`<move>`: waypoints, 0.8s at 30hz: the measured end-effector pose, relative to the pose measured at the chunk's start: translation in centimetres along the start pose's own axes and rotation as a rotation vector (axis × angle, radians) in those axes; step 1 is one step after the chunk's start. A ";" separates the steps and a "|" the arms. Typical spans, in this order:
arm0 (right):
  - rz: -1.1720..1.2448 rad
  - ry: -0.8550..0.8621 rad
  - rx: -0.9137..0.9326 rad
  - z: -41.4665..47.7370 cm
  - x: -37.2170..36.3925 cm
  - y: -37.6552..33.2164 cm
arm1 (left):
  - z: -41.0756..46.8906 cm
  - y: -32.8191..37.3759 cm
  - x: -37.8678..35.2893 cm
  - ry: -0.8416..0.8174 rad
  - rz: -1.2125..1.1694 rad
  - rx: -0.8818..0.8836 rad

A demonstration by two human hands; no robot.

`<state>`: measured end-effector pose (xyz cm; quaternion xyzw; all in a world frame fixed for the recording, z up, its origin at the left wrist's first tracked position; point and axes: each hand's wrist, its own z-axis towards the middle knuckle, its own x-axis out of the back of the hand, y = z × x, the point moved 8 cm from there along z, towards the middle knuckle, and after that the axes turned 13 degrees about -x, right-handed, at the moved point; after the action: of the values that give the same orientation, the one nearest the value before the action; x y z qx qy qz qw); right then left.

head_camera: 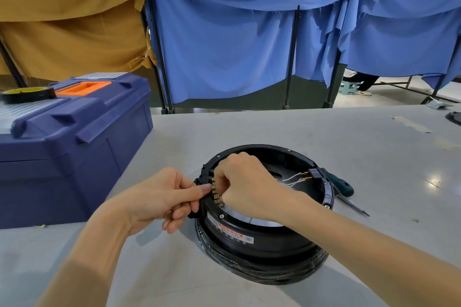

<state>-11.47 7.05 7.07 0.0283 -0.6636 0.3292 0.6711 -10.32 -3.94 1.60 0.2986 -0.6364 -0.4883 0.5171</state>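
Two bare forearms come in from the bottom edge. The left hand point(159, 197) is narrow: thumb on top, fingers curled under, pinching the outer side of the terminal strip point(214, 190). The right hand point(245, 182) is curled tight, with its fingertips down on the strip's inner side at the brass contacts. Cannot tell if anything small sits between those fingertips.

The terminal strip is a black block with a row of brass contacts, seated on the left rim of the round black housing point(262, 239). The housing sits open side up on the grey table point(324, 129), near the front middle, with a white and red label point(232, 230) on its near wall. Inside it, white wires point(290, 178) run to a small connector on the right rim.

A green-handled screwdriver point(343, 185) lies on the table just beside the housing's right side, tip toward the near right.

A blue toolbox point(74, 157) with an orange handle stands at the left, lid down, with a roll of tape point(27, 94) on top.

At the back, a blue cloth point(224, 57) and a brown cloth point(69, 20) hang over dark frames.
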 end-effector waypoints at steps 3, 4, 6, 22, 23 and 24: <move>0.022 0.005 0.007 0.0 0.1 0.1 | 0.0 0.0 0.0 -0.002 -0.006 0.000; 0.029 0.008 0.012 -0.1 0.1 0.1 | 0.0 0.0 0.0 -0.001 -0.008 -0.002; 0.030 0.013 0.026 0.0 0.1 0.0 | 0.0 0.0 0.0 -0.003 -0.008 -0.004; 0.126 0.274 -0.084 -0.8 6.4 6.7 | -0.1 -0.3 0.2 -0.007 -0.024 0.025; 0.099 0.331 -0.148 -1.0 7.5 8.7 | -0.1 -0.3 0.2 -0.002 -0.024 0.030; 0.077 0.338 -0.213 -1.2 8.0 10.7 | -0.1 -0.3 0.2 0.002 -0.022 0.035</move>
<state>-16.31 19.20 9.98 -0.1241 -0.5733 0.2826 0.7590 -10.33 -4.26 1.43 0.3150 -0.6411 -0.4826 0.5068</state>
